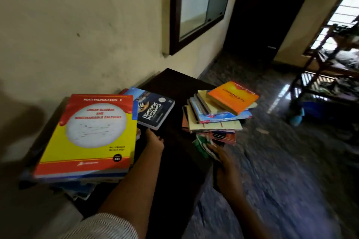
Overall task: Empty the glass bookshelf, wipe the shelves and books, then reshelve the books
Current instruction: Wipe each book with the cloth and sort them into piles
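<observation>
The wall-mounted glass bookshelf shows bare shelves behind its sliding panes. Below it, a dark table carries two piles of books. The left pile is topped by a red and yellow Mathematics book, with a dark Engineering Mechanics book behind it. My left hand reaches to the near edge of the Engineering Mechanics book and touches it with its fingertips. The right pile has an orange book on top. My right hand grips a green and white cloth at the foot of that pile.
A dark doorway opens beyond the bookshelf. At the right, a wooden rack with clutter stands near a bright window. The glossy dark floor lies right of the table. A plain wall runs along the left.
</observation>
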`<state>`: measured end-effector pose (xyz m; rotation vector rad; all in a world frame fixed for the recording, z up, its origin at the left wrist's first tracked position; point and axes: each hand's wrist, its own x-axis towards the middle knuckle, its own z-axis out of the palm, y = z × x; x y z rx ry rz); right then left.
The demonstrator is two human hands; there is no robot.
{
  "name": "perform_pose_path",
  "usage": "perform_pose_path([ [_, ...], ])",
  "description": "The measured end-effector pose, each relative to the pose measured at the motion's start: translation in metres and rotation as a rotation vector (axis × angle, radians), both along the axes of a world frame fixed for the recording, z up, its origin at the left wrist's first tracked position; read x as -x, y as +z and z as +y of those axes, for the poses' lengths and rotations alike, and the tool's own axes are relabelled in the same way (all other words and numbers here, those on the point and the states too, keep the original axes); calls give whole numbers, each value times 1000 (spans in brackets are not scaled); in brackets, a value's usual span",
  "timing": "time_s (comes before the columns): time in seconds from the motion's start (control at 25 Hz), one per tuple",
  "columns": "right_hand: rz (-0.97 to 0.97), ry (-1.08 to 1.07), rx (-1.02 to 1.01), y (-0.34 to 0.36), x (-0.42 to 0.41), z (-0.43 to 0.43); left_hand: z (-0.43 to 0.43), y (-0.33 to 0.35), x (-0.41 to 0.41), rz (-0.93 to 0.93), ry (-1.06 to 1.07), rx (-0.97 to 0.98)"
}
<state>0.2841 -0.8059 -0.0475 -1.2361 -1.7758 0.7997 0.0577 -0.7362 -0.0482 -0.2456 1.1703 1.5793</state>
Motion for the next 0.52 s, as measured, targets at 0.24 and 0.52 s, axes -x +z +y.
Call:
perform_pose_path([
  [0.24,-35,-67,19,-11,2,10,56,-12,29,58,26,83],
  [0.52,-20,-64,83,-6,3,4,72,7,28,243,34,79],
])
